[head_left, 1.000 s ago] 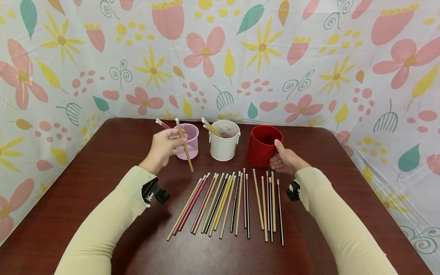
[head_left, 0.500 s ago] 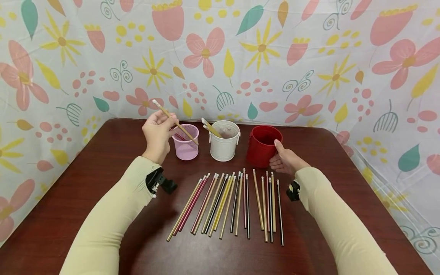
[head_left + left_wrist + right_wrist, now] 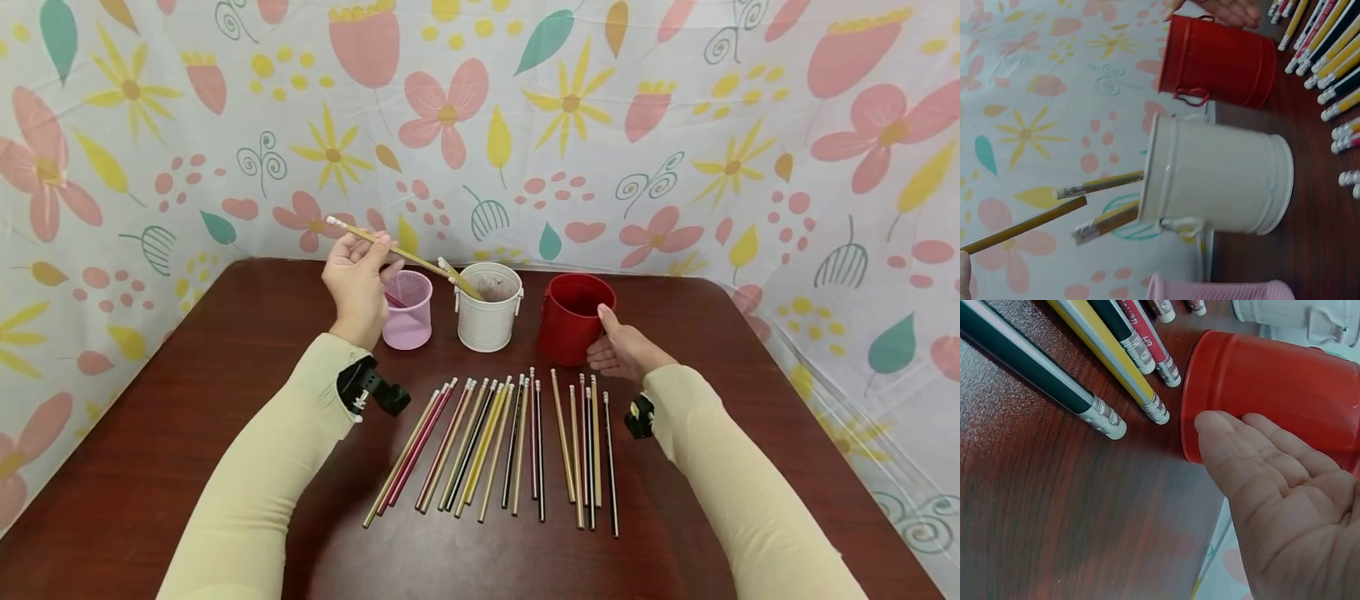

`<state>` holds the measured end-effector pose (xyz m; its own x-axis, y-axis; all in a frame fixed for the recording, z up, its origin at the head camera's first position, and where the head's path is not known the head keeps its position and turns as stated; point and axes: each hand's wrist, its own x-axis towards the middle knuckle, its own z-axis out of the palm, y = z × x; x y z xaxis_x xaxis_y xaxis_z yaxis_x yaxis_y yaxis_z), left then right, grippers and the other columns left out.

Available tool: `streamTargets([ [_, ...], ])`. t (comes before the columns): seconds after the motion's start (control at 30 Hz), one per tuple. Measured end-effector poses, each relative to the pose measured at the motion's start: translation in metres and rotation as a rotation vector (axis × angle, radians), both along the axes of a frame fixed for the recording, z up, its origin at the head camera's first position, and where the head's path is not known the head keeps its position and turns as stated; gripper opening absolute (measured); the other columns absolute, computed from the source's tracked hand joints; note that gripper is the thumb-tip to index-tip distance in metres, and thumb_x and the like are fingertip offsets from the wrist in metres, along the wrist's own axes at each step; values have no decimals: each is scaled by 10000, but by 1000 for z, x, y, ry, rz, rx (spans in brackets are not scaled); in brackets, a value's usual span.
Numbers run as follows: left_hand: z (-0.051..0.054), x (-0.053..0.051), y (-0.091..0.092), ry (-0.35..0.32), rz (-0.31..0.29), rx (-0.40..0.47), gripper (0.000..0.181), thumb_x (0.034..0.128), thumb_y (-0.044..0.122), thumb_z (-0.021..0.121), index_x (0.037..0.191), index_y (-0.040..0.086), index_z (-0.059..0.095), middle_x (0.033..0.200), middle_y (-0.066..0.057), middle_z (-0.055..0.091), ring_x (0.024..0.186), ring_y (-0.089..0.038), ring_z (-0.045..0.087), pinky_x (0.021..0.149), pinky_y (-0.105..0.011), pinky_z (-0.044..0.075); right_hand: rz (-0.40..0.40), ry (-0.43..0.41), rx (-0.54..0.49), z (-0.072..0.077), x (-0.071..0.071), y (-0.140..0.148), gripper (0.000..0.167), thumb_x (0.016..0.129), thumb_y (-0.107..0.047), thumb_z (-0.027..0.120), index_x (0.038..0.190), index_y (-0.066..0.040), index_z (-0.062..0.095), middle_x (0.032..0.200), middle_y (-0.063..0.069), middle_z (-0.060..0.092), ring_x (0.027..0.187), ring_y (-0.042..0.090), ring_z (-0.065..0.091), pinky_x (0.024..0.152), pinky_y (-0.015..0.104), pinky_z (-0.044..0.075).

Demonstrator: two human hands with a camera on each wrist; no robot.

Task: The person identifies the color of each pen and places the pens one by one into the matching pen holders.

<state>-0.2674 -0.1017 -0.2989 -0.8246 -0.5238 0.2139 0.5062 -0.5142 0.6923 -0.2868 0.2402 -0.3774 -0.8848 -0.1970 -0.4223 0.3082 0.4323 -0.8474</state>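
Observation:
My left hand (image 3: 358,283) pinches a gold pencil (image 3: 408,256) above the pink mesh cup (image 3: 407,332). The pencil slants, eraser up to the left, its other end close to the white bucket's pencils. In the left wrist view that end of the gold pencil (image 3: 1022,226) stays outside the white bucket (image 3: 1219,178), near two leaning yellow pencils (image 3: 1110,222). A red pencil (image 3: 394,301) leans inside the pink cup. With fingers extended, my right hand (image 3: 633,346) lies against the side of the red bucket (image 3: 573,333), thumb at its rim.
Several pencils lie side by side in front of the buckets, erasers pointing away, among them a black pencil (image 3: 611,462) at the right end. All stand on a dark wooden table (image 3: 150,433). A flowered cloth (image 3: 300,125) hangs behind.
My left hand has raised the gold pencil and turned it toward level, its lower end swinging rightward from the pink cup to the white bucket. The right hand stays by the red bucket.

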Motion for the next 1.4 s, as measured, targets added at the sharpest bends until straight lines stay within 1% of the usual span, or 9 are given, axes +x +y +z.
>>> streamTargets([
  [0.27,3,-7,24,-2,-46,3,185,842,-144,621,846,35,577,791,-111,627,639,-128,639,538,-244,553,-11,19,4,-2,-1,0,965,948,-647,109,1261,220,397,1316,377,440,1178,438,497,1039,480,383],
  [0.4,7,-7,38,0,-67,-5,193,838,-160,613,842,30,578,793,-119,632,647,-123,639,583,-265,564,-2,18,5,-2,-2,2,962,950,-644,108,1260,221,394,1313,378,438,1178,441,491,1040,481,381],
  [0.6,9,-8,57,18,-91,-71,205,824,-161,633,859,38,595,822,-109,659,707,-118,651,630,-240,556,-2,23,8,1,-1,1,959,952,-641,109,1259,221,393,1320,382,430,1186,446,488,1045,486,374],
  [0.77,-4,-9,61,-48,-82,-125,148,826,-152,639,890,-22,611,853,-124,677,750,-109,651,652,-205,543,-6,19,4,0,-1,-1,937,962,-625,113,1252,220,397,1314,379,433,1178,439,497,1047,484,371],
  [0.9,-18,-10,63,-78,-108,-181,121,829,-161,626,893,-61,602,839,-114,677,773,-112,647,670,-184,528,-13,17,11,0,-1,-1,921,965,-621,114,1225,210,415,1291,367,457,1150,425,519,1038,484,383],
  [0.97,-24,-10,64,-81,-117,-214,114,823,-166,625,879,-70,596,840,-137,680,773,-111,648,682,-186,529,-13,19,9,0,0,0,920,964,-622,113,1217,207,418,1284,365,462,1144,424,521,1037,484,383],
  [1.07,-31,-12,65,-88,-130,-257,124,815,-166,631,867,-59,597,896,-225,684,803,-131,655,719,-201,537,-12,19,-1,0,-1,0,923,962,-626,114,1218,208,414,1285,367,456,1147,428,515,1042,484,377],
  [1.2,-40,-14,64,-126,-155,-339,109,825,-156,625,885,-73,588,1017,-317,648,839,-158,658,729,-193,534,-19,14,-3,-1,-1,0,920,963,-623,109,1219,207,414,1287,366,458,1138,421,520,1041,481,380],
  [1.4,-53,-20,57,-158,-149,-435,149,831,-149,621,970,-164,570,1041,-349,626,801,-84,640,681,-143,506,-24,14,-2,-3,-2,1,919,962,-622,110,1220,206,415,1282,366,462,1136,418,522,1035,476,387],
])
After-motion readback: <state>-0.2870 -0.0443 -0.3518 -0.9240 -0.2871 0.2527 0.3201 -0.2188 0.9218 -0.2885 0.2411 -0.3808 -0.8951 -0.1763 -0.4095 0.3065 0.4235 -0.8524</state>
